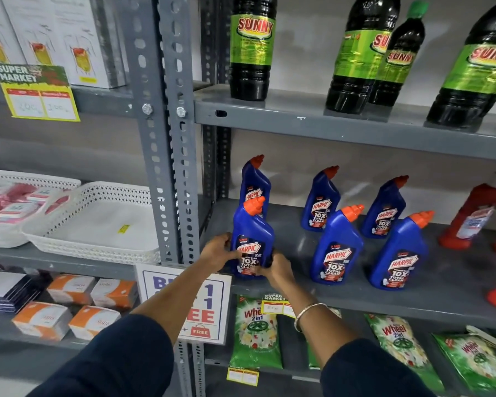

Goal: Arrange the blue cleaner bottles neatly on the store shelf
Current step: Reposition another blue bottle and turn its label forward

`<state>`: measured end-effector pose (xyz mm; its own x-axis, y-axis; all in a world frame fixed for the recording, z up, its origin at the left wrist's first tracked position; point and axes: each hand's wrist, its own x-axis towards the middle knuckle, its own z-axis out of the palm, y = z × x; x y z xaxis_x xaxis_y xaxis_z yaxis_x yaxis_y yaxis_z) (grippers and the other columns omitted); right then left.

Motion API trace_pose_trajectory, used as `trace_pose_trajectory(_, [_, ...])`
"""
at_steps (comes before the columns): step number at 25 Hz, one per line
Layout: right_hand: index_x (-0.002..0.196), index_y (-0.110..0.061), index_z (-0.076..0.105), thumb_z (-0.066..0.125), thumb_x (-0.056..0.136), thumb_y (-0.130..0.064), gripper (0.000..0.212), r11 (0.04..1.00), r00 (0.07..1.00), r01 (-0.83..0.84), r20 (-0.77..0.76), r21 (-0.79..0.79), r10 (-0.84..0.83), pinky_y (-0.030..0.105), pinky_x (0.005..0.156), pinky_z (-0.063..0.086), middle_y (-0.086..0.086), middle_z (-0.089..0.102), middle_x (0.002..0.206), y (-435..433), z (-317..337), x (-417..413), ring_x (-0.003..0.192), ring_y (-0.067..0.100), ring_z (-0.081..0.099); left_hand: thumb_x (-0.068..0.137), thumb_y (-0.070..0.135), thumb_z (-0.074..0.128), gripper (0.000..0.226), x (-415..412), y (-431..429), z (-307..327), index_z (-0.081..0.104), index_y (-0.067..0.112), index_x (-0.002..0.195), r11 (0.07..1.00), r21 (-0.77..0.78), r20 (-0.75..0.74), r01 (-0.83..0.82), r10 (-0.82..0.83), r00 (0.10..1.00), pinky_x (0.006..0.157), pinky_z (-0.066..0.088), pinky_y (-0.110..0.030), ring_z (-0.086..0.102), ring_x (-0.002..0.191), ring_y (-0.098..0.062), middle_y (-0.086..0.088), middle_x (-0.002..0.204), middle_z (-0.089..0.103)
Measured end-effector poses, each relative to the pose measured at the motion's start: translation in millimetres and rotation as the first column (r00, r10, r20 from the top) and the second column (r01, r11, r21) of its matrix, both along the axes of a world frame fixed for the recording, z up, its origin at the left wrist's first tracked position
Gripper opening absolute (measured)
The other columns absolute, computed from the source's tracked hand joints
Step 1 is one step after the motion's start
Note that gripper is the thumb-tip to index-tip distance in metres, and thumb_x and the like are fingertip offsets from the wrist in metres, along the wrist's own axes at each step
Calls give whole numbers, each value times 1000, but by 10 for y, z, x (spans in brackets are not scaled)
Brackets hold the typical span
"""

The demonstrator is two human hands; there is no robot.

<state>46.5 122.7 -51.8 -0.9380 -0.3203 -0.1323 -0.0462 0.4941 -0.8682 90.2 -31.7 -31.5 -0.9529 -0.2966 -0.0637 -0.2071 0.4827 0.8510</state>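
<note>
Several blue cleaner bottles with orange caps stand upright on the grey middle shelf [298, 245]. The front-left bottle [252, 230] stands at the shelf's front left corner, and both hands grip its base. My left hand [216, 250] holds its left side. My right hand [278, 270] holds its lower right side. Directly behind it stands another blue bottle [255, 181]. To the right, two bottles form a back row [321, 202] [384, 210] and two a front row [337, 247] [398, 253].
Red cleaner bottles [473, 216] stand at the shelf's right end. Dark bottles with green labels [252, 47] fill the shelf above. Green detergent packs [255, 333] lie on the shelf below. A grey perforated upright [178, 167] borders the left side, with white trays [98, 222] beyond it.
</note>
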Motion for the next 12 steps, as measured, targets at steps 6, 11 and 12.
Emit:
trace_pose_trajectory(6, [116,-4,54,76,70,-11,51,1000,999,0,-36,15,1,39,95,49,15,65,118,-13,-10,34,109,29,59,77,11,68,49,14,-6,53,49,6,122,1000,19,21,16,-17,1000,90,51,-40,61,105,-29,-16,118,63])
trace_pose_trajectory(11, [117,-3,53,74,71,-9,51,1000,999,9,-41,4,-9,37,94,47,16,64,119,-10,-6,53,110,29,59,77,9,67,48,27,13,54,50,6,122,1000,18,23,0,-1,1000,91,50,-39,60,105,-26,-16,119,63])
trace_pose_trajectory(12, [118,-4,53,74,71,-9,52,1000,999,4,-40,7,-4,37,94,47,16,64,119,-11,-8,47,111,29,58,77,9,67,48,31,15,51,50,7,121,1000,14,19,0,0,1000,90,50,-38,60,104,-25,-16,118,63])
